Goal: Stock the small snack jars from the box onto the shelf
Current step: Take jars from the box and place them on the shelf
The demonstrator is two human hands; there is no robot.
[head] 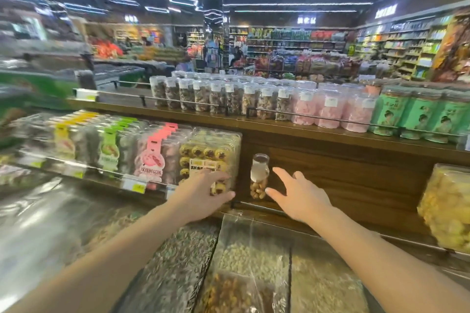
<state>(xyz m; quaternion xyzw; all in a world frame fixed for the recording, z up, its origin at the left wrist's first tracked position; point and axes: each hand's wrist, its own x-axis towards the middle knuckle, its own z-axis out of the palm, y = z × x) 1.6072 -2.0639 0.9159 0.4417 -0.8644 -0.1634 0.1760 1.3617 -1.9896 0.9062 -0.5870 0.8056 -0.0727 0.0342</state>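
One small nut jar (259, 176) stands on the lower shelf (356, 180). The right hand (300, 195), fingers spread, is just beside it; the left hand (203, 192) rests flat on a clear cookie box (211, 152). Likely just placed; next calls for fetching another jar

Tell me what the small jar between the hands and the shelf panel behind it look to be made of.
Small jar: clear plastic, probably, glossy; the nuts inside show through, with a white label round the middle. Shelf panel: dark wood or wood-look laminate, with visible grain streaks and a dull sheen.

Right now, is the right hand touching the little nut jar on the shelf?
Apart. The head view shows dark wood between the right hand and the nut jar; its fingers are spread.
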